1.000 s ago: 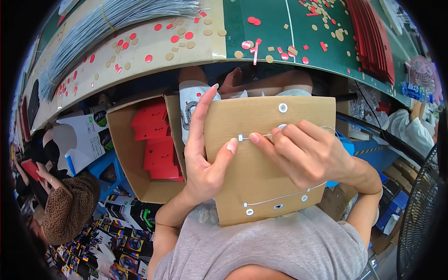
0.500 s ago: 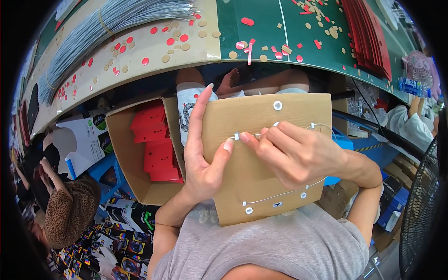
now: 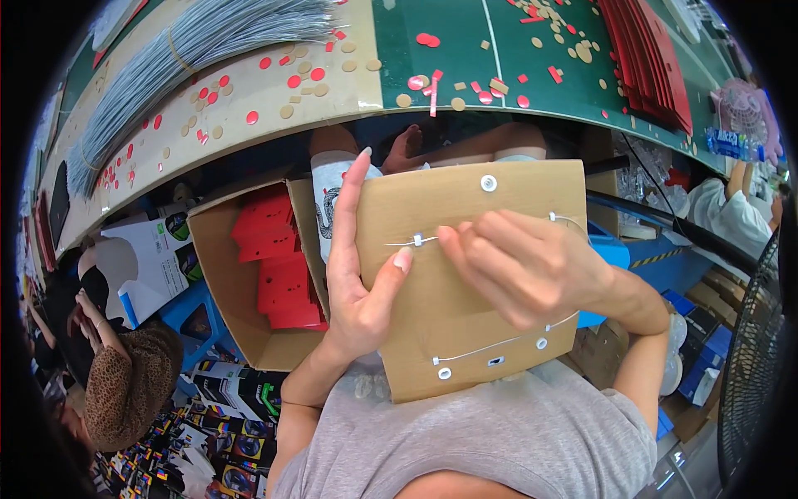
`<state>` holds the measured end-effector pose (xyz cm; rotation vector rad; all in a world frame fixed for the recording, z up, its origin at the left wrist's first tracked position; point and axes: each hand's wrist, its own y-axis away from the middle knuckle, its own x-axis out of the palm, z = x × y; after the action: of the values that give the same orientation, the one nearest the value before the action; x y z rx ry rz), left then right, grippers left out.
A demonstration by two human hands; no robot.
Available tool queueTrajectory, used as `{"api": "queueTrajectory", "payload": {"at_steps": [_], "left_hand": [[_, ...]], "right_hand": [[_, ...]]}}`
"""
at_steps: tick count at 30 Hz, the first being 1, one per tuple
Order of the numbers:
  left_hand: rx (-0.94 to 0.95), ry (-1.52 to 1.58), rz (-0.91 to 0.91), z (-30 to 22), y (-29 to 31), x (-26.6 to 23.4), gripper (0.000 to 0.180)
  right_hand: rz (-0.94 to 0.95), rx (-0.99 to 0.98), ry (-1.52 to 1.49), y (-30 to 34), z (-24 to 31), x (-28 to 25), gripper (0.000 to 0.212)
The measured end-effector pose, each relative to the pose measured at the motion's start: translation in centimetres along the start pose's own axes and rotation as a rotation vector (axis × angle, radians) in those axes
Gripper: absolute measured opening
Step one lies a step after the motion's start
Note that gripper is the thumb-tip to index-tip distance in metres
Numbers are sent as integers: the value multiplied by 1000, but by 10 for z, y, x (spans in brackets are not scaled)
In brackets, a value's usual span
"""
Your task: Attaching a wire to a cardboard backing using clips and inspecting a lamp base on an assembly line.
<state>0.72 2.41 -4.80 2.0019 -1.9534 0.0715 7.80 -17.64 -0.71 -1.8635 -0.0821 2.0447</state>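
Observation:
A brown cardboard sheet [image 3: 465, 316] leans upright against my lap and belly. My left hand [image 3: 363, 303] grips its left edge, index finger stretched up along it and thumb on the front face. By the thumb tip sits a small white clip [image 3: 418, 240], with a thin white wire [image 3: 394, 244] passing through it and a short end poking out on the left. My right hand [image 3: 532, 270] is closed in a pinch on the wire just right of the clip, hiding its middle stretch. Another clip [image 3: 553, 216] carries the wire at the sheet's right edge. A second wire [image 3: 478, 349] runs lower down.
A worktable [image 3: 357, 91] ahead bears a bundle of grey wires [image 3: 199, 66], red sheets [image 3: 644, 66] and scattered red and brown cutouts. To my left stands a cardboard box [image 3: 249, 333] of red pieces. A fan [image 3: 761, 358] is at right. Other people sit nearby.
More of the wire's end now sticks out left of the upper clip. My right hand has turned slightly at the pinch, and my left thumb has stayed beside the clip.

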Motion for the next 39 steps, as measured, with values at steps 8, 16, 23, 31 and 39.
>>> {"api": "queueTrajectory", "payload": {"at_steps": [8,16,23,31,39], "left_hand": [[-12,-4,20,1,0,-4,87],[52,-198,127,0,6,-2,82],[425,-793,-122,-7,12,-5,26],[464,-968,53,-18,6,-6,23],[730,-894,-137,4,9,-10,5]], "right_hand": [[-53,20,-47,3,3,3,58],[-63,48,-40,7,11,10,51],[-202,306,-18,38,31,0,41],[-613,1295,-73,104,104,3,40],[-872,1540,-490,101,114,9,38]]}}
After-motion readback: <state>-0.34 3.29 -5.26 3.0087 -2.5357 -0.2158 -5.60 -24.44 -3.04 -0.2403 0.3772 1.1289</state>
